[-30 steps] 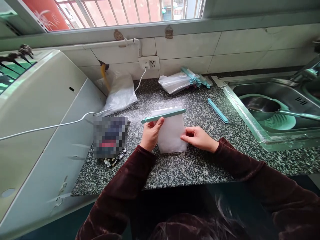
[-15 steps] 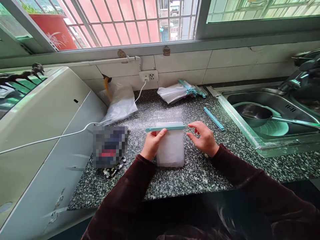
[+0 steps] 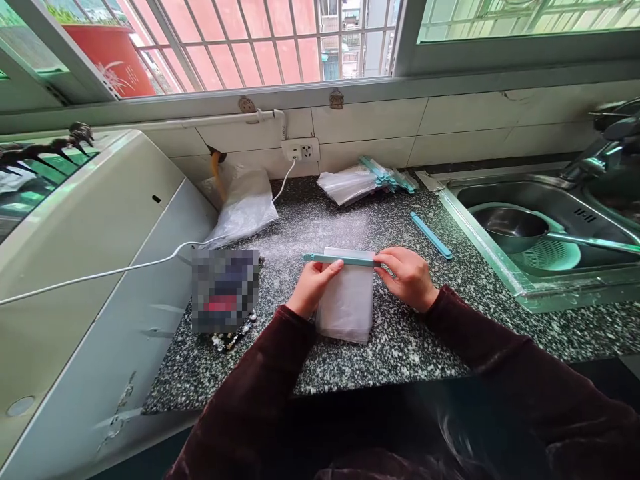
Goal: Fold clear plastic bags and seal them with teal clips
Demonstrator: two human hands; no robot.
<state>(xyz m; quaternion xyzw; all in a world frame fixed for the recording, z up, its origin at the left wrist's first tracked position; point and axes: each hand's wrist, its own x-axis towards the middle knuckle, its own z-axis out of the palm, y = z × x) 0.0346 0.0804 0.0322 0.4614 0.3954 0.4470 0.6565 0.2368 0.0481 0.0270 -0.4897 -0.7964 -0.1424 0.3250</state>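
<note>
A teal bag-sealing clip (image 3: pixel 357 261) lies across the upper part of a clear plastic bag (image 3: pixel 346 303), with a strip of the bag showing above it. My left hand (image 3: pixel 316 287) is closed on the clip's left part, thumb on top. Between the thumb and fingers of my right hand (image 3: pixel 407 275) is the clip's right end. The bag hangs flat below the clip, just over the speckled counter (image 3: pixel 395 353). To the right, a second teal clip (image 3: pixel 431 236) lies by itself on the counter.
At the wall lies a pile of plastic bags with teal clips (image 3: pixel 350 185). A larger plastic bag (image 3: pixel 247 207) is at the back left, near a white cable (image 3: pixel 115 269). A blurred-out dark object (image 3: pixel 227 287) sits left. The sink (image 3: pixel 520 293) at right holds a pan (image 3: pixel 510 227).
My right hand let go of the bag's right edge, rose with its fingers apart, and now pinches the clip's right end. The left hand keeps its hold. The view has tilted upward.
</note>
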